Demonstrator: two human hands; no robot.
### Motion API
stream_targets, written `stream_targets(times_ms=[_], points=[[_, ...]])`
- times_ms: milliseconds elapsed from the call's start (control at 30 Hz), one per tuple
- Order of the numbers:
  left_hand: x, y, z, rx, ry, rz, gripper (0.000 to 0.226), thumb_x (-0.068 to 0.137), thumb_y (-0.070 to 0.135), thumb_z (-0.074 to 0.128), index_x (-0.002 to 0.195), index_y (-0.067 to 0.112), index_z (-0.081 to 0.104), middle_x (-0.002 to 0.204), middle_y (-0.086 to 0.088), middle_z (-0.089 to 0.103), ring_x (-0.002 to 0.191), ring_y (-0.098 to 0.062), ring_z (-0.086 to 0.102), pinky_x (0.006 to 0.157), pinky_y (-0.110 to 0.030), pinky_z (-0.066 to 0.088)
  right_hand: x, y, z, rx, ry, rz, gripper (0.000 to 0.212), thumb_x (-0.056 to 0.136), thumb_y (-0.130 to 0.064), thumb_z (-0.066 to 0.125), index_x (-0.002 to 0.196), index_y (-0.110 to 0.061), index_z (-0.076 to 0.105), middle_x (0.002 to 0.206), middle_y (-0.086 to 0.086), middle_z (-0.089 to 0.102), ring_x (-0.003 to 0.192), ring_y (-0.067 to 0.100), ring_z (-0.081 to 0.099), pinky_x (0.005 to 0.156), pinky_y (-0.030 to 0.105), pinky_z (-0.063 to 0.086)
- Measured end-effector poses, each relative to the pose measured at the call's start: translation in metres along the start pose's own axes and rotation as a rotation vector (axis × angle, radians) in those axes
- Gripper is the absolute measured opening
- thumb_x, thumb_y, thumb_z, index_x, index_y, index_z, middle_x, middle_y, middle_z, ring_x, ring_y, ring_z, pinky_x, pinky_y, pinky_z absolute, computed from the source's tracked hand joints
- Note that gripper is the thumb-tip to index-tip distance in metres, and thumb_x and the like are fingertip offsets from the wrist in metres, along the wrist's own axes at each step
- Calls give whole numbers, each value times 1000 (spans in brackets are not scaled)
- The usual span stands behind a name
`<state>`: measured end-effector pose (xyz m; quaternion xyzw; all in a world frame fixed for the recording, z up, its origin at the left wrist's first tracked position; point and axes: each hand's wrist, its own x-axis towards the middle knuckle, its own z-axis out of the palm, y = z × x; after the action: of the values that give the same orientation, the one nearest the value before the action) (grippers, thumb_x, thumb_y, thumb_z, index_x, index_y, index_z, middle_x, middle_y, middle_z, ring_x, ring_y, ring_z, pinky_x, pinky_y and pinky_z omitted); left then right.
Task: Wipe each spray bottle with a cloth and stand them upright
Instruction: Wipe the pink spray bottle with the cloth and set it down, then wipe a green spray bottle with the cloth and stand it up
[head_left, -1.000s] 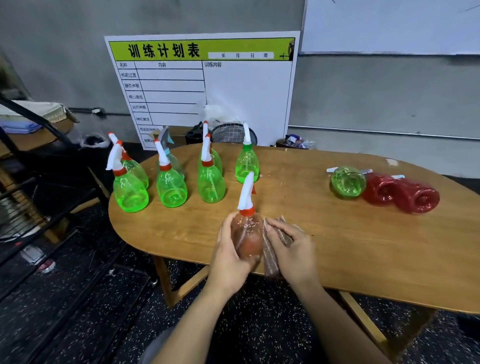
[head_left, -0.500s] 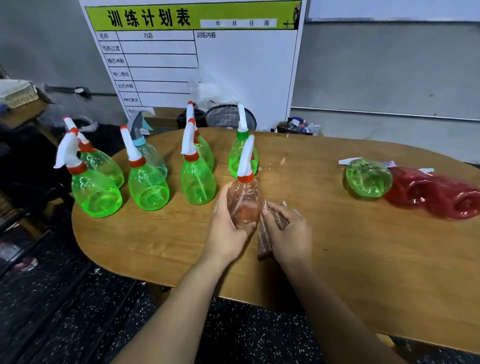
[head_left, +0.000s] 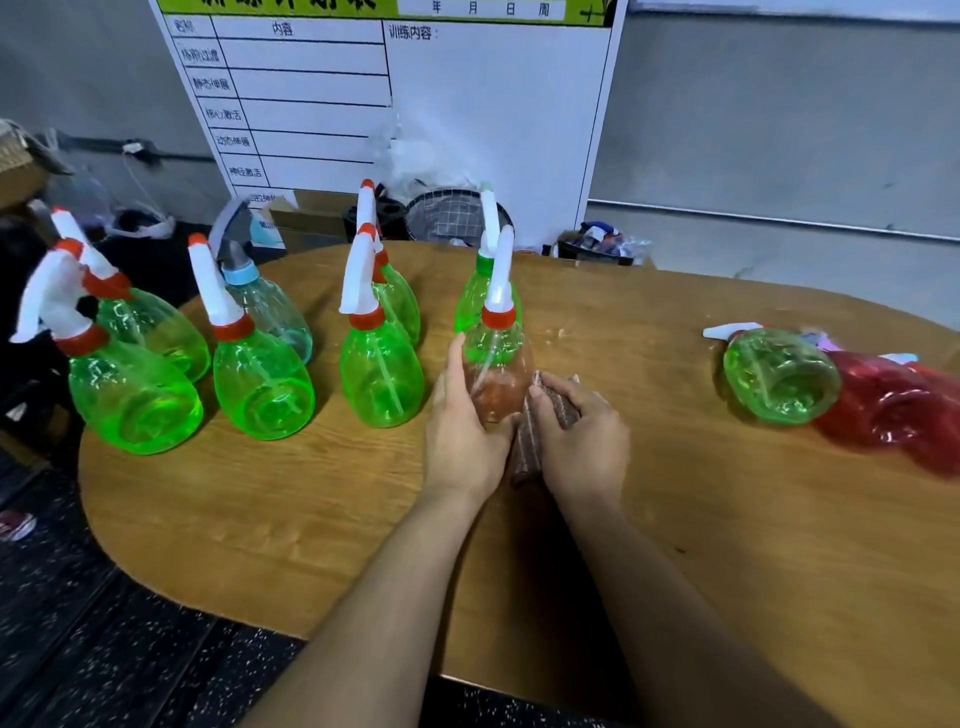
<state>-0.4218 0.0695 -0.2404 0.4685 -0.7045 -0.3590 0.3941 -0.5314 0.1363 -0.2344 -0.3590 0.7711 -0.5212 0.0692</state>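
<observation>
**Ten spray bottles counted on an oval table**

A wooden oval table (head_left: 311, 519) is set before a grey wall and a white schedule board (head_left: 467, 104). Seven upright bottles are counted: six green (head_left: 382, 371), one pale blue (head_left: 270, 312). Three lie on their sides at right: one green (head_left: 779, 376), two red (head_left: 898, 405). A clear reddish spray bottle (head_left: 496, 374) is held upright by the left hand (head_left: 462, 436), fingers curled round it. A brown cloth (head_left: 540, 421) is pressed against its side by the right hand (head_left: 582, 441), fingers bent over it.
</observation>
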Motion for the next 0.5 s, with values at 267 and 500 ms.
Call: stream_targets(times_ms=[267,500], points=[[-9,10,-6,-16,-12,-23,124,78,16,92,169,24,8,165,-8,36,152,-22,38,117,-23,30,-4,2,-5,77,-34,-3,25,95,-39,73,120,-35,78,122,-5,72,110,1,63,100,32,54],[-59,21,-23,-24,-36,17,110,83,21,89,167,28,19,164,3,31,148,-2,30,114,-5,18,-22,6,-32,132,-143,-9,26,95,-32,75,121,-30,77,109,-16,64,93,-17,58,82,-2,41]])
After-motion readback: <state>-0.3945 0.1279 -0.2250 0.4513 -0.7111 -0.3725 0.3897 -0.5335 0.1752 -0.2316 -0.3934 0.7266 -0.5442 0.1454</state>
